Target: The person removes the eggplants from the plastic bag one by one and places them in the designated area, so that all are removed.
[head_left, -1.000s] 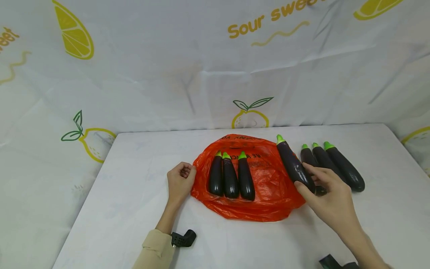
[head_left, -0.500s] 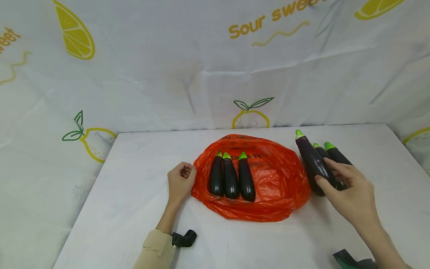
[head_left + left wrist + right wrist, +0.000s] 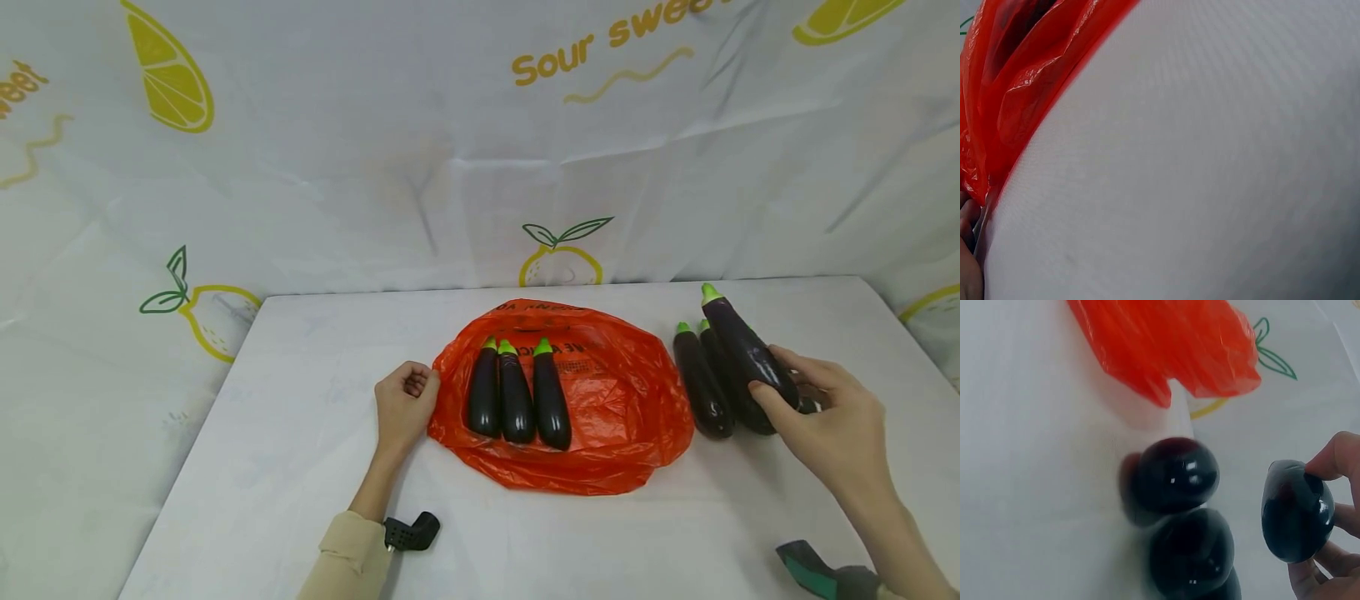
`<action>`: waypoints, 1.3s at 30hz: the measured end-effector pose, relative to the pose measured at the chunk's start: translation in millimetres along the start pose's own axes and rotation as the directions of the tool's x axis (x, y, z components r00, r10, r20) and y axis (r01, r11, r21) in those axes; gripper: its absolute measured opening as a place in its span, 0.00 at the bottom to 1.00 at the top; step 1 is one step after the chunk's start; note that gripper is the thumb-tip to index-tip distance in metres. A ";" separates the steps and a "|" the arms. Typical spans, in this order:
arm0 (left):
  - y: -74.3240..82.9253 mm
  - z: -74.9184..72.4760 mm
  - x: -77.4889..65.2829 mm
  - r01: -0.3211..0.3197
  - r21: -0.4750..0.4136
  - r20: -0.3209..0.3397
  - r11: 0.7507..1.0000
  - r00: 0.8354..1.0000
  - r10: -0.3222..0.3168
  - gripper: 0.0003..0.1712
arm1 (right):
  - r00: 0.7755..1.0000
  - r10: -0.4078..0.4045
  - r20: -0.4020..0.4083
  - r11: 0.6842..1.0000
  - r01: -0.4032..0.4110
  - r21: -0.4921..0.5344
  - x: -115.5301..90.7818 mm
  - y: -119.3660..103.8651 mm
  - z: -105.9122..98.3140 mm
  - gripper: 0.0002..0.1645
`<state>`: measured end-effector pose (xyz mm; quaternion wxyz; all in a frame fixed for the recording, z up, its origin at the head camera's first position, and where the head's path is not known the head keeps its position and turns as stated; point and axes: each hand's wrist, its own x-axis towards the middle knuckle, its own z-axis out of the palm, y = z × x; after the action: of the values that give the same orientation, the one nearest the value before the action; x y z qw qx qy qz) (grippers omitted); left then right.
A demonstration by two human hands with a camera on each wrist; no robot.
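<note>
A red plastic bag (image 3: 622,417) lies spread on the white table, with three dark eggplants (image 3: 551,400) side by side on its left half. My left hand (image 3: 405,408) pinches the bag's left edge, its fingers curled in. To the right of the bag, my right hand (image 3: 836,429) grips another eggplant (image 3: 746,346) by its thick lower end, its green stem pointing away. In the right wrist view that held eggplant (image 3: 1296,512) is apart from the others. Beneath it, more eggplants (image 3: 701,383) rest on the table, partly covered by the held one and the hand.
The white table (image 3: 300,467) ends at a back edge against a hanging cloth (image 3: 337,167) printed with lemons and lettering. Dark wrist devices (image 3: 412,532) sit on both forearms.
My right hand has moved to the right with its eggplant, from beside the bag's right edge to over the eggplants there. The bag's right edge has spread slightly outward. My left hand stays put.
</note>
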<state>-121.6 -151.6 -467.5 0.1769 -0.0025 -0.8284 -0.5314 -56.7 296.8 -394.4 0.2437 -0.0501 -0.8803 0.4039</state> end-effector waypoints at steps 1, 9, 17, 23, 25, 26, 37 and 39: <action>-0.1 0.1 0.1 -0.001 0.000 0.000 1.000 1.000 0.001 0.06 | 1.000 0.001 -0.006 1.000 -0.001 -0.001 0.5 2.0 -0.8 0.28; -0.2 0.1 -0.1 -0.006 0.002 -0.002 1.000 1.000 0.006 0.07 | 0.996 0.056 -0.065 0.998 -0.057 -0.026 4.5 14.5 -7.8 0.28; -0.3 0.0 -0.1 -0.001 0.006 -0.002 1.000 1.000 0.001 0.07 | 0.987 0.119 -0.107 0.988 -0.129 -0.087 8.3 28.8 -15.0 0.27; 0.1 0.1 0.1 -0.011 0.001 -0.008 1.000 1.000 0.011 0.06 | 0.966 0.210 -0.151 0.964 -0.230 -0.130 10.7 39.8 -21.3 0.28; 0.3 0.1 0.1 -0.015 0.001 -0.010 1.000 1.000 0.015 0.06 | 0.955 0.250 -0.159 0.953 -0.272 -0.134 12.3 44.3 -23.6 0.28; 0.0 0.1 0.2 -0.015 0.002 -0.011 1.000 1.000 0.015 0.06 | 0.946 0.282 -0.159 0.942 -0.305 -0.143 13.4 45.6 -24.7 0.29; -0.3 -0.1 0.2 -0.010 0.010 -0.005 1.000 1.000 0.010 0.06 | 0.881 0.465 -0.084 0.851 -0.471 -0.233 16.7 57.3 -30.2 0.33; -0.6 0.1 0.3 -0.011 0.012 -0.004 1.000 1.000 0.011 0.06 | 0.881 0.469 -0.063 0.844 -0.469 -0.261 16.9 60.8 -31.5 0.34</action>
<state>-122.0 -151.8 -468.0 0.1814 -0.0048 -0.8313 -0.5253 -63.3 363.9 -415.1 0.1271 -0.2955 -0.8882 0.3281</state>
